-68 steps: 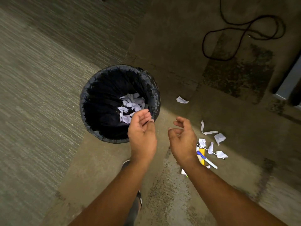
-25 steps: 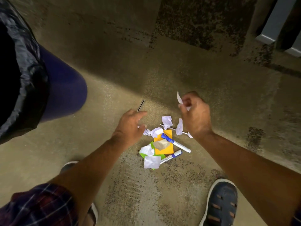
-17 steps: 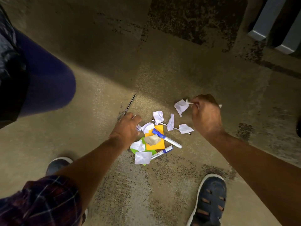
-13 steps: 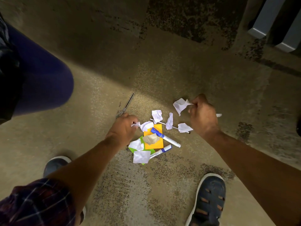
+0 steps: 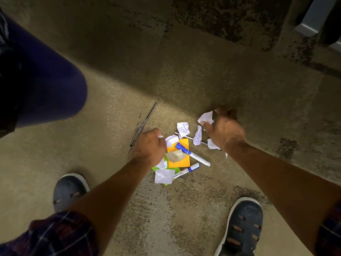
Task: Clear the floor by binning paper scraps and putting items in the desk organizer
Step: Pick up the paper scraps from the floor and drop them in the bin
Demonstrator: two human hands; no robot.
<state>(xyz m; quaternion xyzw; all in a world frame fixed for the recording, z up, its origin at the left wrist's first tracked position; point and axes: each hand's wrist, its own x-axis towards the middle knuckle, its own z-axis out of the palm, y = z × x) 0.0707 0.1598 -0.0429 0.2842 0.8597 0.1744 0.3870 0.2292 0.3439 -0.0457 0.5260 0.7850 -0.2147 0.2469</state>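
Note:
A small pile lies on the floor between my hands: several white paper scraps (image 5: 183, 127), an orange sticky pad (image 5: 180, 157) over a green pad (image 5: 175, 170), a crumpled brown scrap (image 5: 175, 156) and two blue-capped markers (image 5: 191, 154). My left hand (image 5: 151, 145) is closed at the pile's left edge, with a bit of white paper showing at its fingers. My right hand (image 5: 224, 129) hovers at the pile's upper right and pinches a white paper scrap (image 5: 206, 117). A thin pen (image 5: 191, 138) lies under the scraps.
The blue bin with a black liner (image 5: 46, 85) fills the left edge. A thin dark pen (image 5: 144, 123) lies on the floor up-left of the pile. My two shoes (image 5: 243, 226) stand below. Grey furniture legs (image 5: 311, 21) are at the top right.
The view swung from the bin down to the pile. My right hand picked up a white scrap and lifted it slightly. My left hand closed over scraps at the pile's left edge.

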